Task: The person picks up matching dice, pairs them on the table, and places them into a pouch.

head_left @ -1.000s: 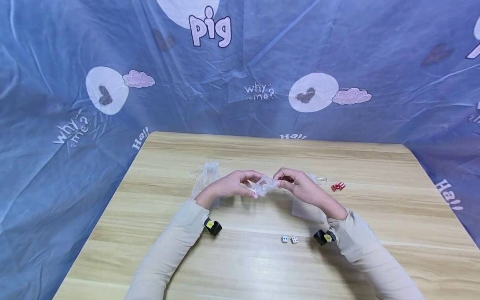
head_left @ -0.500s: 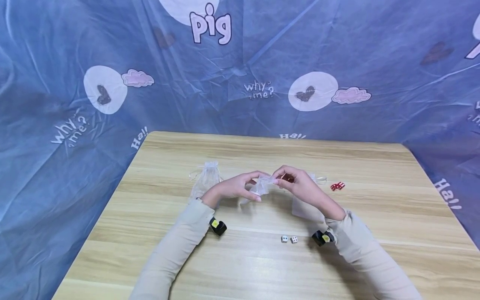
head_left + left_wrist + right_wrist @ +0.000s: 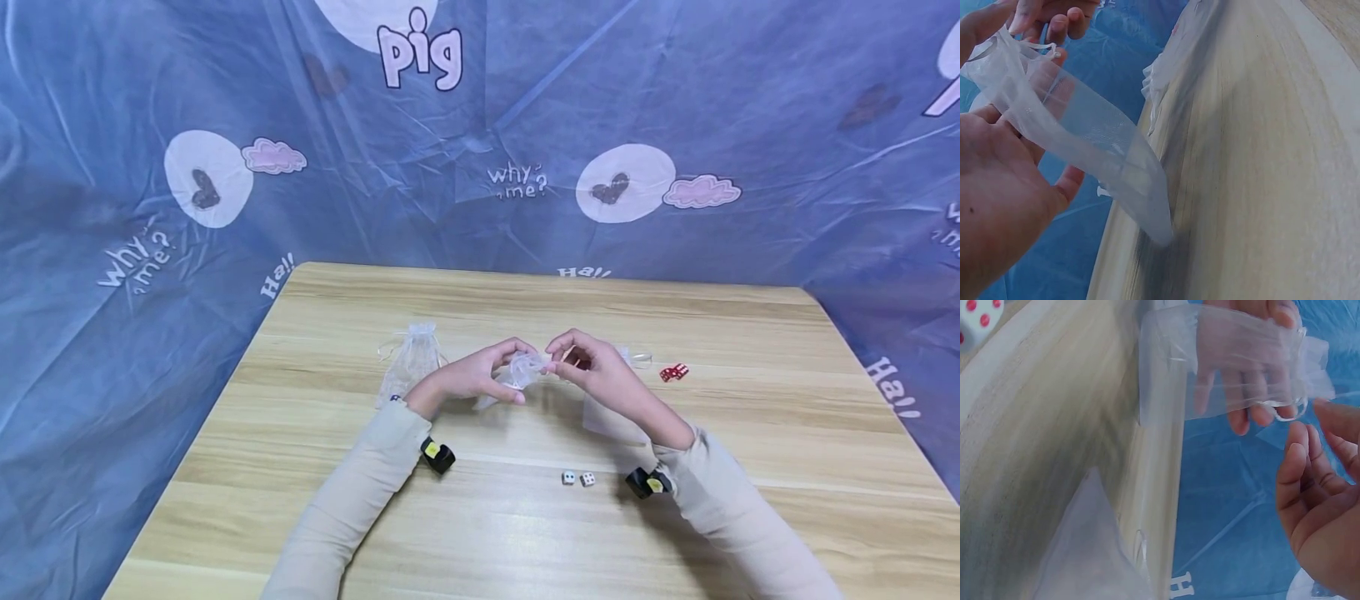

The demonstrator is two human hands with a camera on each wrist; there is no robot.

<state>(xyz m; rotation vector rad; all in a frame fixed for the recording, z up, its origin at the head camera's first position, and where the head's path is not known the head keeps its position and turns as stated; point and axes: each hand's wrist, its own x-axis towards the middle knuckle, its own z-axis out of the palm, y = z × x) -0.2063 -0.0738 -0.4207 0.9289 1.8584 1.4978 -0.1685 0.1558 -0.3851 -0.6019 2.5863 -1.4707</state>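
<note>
Clearly, from the head, a sheer white pouch [image 3: 525, 367] is held up over the worktop [image 3: 480, 525] between the left hand [image 3: 476, 375] and the right hand [image 3: 600, 371]. Its long axis slants, mouth toward the right and far, closed end toward the left and near. A second pouch [image 3: 412, 358] lies left, neck pointing far; a third pouch [image 3: 609, 419] is partly hidden by the right hand. Red dice [image 3: 668, 375] sit farther right, white dice [image 3: 587, 480] nearer. From the left wrist, the left fingers spread behind the pouch, thumb pinching its mouth end; the closed end droops nearward. From the right wrist, the right thumb and fingers are bent, tips parted, just beside the drawstring loop [image 3: 1286, 418]; whether they touch it, I cannot tell.
</note>
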